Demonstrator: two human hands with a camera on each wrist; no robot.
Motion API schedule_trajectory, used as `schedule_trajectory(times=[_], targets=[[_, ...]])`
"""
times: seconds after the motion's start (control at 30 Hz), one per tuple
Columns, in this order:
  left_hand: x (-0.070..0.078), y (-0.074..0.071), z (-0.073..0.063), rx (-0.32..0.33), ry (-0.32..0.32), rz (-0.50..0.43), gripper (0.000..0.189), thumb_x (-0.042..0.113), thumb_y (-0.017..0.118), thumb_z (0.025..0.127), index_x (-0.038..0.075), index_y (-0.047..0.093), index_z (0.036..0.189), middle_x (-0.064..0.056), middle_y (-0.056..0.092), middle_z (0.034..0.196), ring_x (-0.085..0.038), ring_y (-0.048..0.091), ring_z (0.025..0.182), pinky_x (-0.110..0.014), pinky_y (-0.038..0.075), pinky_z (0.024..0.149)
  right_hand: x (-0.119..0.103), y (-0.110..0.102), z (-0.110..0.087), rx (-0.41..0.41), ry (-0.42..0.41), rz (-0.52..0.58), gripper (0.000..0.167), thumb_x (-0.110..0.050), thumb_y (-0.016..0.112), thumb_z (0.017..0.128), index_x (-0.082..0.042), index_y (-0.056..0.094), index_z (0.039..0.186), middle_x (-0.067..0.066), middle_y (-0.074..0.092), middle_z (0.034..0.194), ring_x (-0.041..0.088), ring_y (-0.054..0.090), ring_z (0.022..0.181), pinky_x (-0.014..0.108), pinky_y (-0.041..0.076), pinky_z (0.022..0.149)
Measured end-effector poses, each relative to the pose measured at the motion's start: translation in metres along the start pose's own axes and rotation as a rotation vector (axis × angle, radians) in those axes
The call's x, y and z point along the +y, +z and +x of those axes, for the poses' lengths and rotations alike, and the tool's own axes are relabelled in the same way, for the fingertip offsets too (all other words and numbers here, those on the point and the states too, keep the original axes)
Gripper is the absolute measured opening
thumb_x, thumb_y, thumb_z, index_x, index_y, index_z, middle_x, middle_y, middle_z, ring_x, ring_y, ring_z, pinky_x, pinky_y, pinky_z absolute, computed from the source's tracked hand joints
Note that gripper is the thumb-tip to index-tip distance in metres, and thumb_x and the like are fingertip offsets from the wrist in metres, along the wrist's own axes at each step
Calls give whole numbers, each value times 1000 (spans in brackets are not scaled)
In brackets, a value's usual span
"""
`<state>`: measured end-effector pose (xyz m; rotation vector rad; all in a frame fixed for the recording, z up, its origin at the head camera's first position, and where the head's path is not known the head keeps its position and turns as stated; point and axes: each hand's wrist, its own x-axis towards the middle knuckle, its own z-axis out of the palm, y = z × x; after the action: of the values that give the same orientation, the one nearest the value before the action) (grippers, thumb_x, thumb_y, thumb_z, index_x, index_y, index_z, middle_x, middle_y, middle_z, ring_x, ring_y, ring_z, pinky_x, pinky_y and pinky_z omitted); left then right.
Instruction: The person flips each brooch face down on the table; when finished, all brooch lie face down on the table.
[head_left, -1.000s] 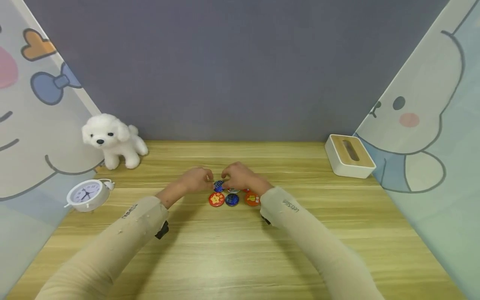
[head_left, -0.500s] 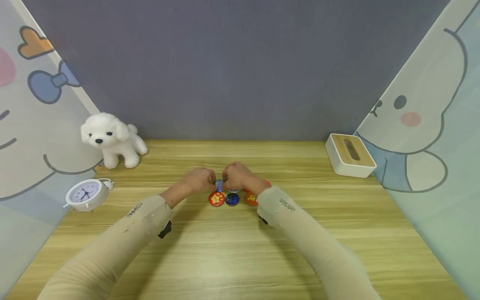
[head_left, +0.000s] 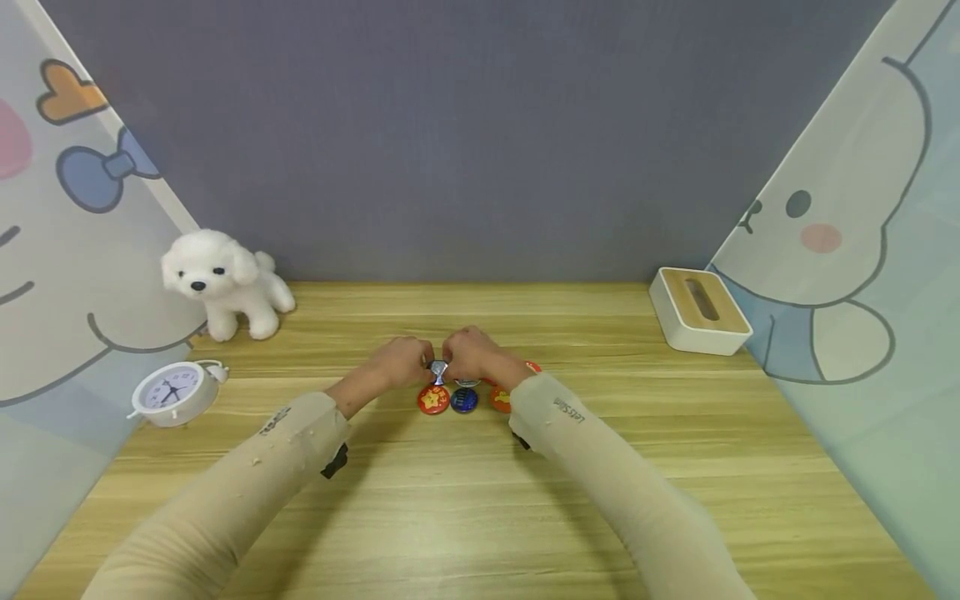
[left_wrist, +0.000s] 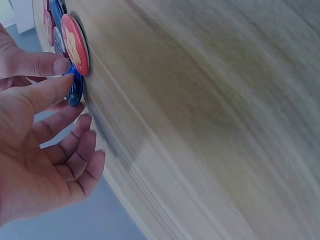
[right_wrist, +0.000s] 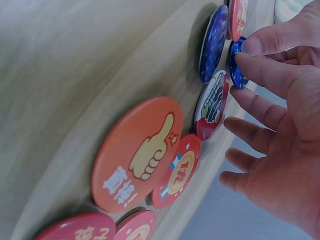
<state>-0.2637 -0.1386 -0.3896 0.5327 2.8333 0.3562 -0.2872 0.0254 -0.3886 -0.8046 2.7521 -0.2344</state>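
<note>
On the wooden table (head_left: 427,508), both hands of the person meet above a small group of round badges. The left hand (head_left: 402,363) pinches one edge of the shiny blue badge (head_left: 438,374) between thumb and index finger, and its other fingers are loosely bent. The right hand (head_left: 472,355) pinches the same badge from the opposite edge, while its remaining fingers are spread and only slightly curved. This badge is in the back row, at the left end; whether it touches the table, I cannot tell. Just in front of it lies the red star badge (head_left: 433,399), and beside this one is the dark blue badge (head_left: 464,400). In the right wrist view, the white-and-red badge (right_wrist: 211,106) lies near the right fingers, and the orange pointing-hand badge (right_wrist: 120,155) partly covers the red badge with white stars (right_wrist: 186,172). Well apart at the left stand the white plush dog (head_left: 225,279) and the white alarm clock (head_left: 174,392); at the far right is the tissue box (head_left: 690,321) with wooden top.
</note>
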Motion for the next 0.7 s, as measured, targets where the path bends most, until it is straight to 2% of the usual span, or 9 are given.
schedule_trajectory(times=[0.17, 0.3, 0.43, 0.53, 0.6, 0.7], targets=[[1, -3, -2, -15, -19, -33, 33, 26, 73, 91, 3, 68, 115, -12, 71, 111, -26, 67, 97, -42, 55, 82, -2, 0, 1, -8, 14, 4, 13, -28, 72, 90, -16, 69, 94, -2, 70, 101, 30, 50, 129, 40, 42, 104], [1, -5, -3, -21, -16, -49, 29, 26, 71, 92, 4, 68, 112, -11, 72, 109, -24, 67, 91, -40, 54, 78, -2, -1, 1, -4, 12, 13, 12, -25, 71, 90, -16, 64, 91, -2, 68, 99, 30, 49, 130, 41, 41, 103], [1, -9, -3, -37, -22, -65, 20, 25, 68, 95, 6, 69, 103, -6, 70, 94, -17, 58, 73, -32, 47, 66, -3, -2, 1, -1, 13, 24, 12, -23, 71, 90, -16, 62, 90, -1, 66, 97, 32, 47, 133, 43, 40, 104], [2, -10, -4, -56, -32, -78, 16, 24, 67, 96, 8, 69, 96, -2, 63, 79, -14, 49, 62, -28, 39, 60, -3, -2, 0, 2, 16, 25, 10, -21, 71, 90, -15, 63, 92, 0, 67, 97, 32, 47, 134, 43, 40, 104], [3, -11, -4, -68, -36, -89, 16, 24, 66, 97, 9, 70, 93, 1, 59, 72, -13, 45, 59, -27, 37, 58, -3, -2, 0, 3, 11, 16, 10, -20, 70, 90, -14, 65, 96, 1, 68, 100, 32, 47, 133, 42, 40, 104], [3, -12, -3, -86, -52, -108, 20, 24, 64, 98, 8, 71, 87, 4, 50, 63, -11, 40, 55, -26, 33, 55, -4, -2, -1, 3, -7, 22, 21, -23, 70, 91, -14, 67, 109, 2, 70, 114, 32, 45, 136, 44, 38, 110]])
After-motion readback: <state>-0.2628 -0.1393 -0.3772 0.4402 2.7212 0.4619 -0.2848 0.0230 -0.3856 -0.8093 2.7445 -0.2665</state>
